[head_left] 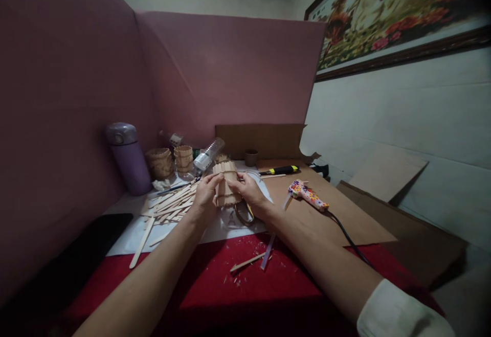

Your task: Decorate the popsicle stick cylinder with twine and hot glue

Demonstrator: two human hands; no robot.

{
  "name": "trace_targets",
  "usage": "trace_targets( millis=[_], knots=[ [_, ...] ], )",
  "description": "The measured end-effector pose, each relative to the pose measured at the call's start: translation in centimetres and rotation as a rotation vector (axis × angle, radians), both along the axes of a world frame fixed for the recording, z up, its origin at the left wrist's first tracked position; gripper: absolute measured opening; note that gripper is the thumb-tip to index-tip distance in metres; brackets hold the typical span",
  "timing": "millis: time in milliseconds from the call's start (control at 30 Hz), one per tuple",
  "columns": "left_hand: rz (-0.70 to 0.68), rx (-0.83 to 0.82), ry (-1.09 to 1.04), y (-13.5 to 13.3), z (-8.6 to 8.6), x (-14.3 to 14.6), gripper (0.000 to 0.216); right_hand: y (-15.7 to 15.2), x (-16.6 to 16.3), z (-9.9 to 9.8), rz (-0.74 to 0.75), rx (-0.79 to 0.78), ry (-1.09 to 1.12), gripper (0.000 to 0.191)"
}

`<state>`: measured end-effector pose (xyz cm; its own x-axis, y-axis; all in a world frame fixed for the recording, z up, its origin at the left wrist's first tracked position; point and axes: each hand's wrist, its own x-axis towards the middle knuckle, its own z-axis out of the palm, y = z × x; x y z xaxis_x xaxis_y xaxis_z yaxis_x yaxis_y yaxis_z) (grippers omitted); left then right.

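Observation:
Both my hands hold a small barrel made of wooden craft sticks (226, 186) upright above the table. My left hand (206, 193) grips its left side with the fingers curled round it. My right hand (249, 189) pinches its right side near the top rim. A heap of loose craft sticks (172, 205) lies just left of my left hand on white paper (126, 234). A colourful glue gun (308, 195) rests on brown cardboard (345, 224) to the right, its black cord trailing toward me.
A purple flask (128, 158), two finished stick cups (172, 161) and a clear bottle (207, 157) stand at the back left. A yellow-black cutter (279, 170) lies behind the hands. A black phone (95, 240) lies at left. Pink screens wall off the back and left. Stick scraps (249, 261) dot the red cloth.

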<state>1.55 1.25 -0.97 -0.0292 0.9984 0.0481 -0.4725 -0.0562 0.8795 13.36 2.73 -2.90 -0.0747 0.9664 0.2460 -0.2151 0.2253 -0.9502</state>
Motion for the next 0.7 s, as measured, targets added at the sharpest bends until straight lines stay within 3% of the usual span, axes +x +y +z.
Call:
trace_targets(
  millis=[433, 700],
  knots=[
    [0.032, -0.071, -0.098, 1.6, -0.8, -1.5, 0.025, 2.2, -1.1, 0.0, -0.035, 0.016, -0.268, 0.023],
    [0.013, -0.147, -0.167, 2.0, -0.8, -1.7, 0.024, 2.5, -1.3, -0.2, -0.089, -0.008, -0.350, 0.031]
  ],
)
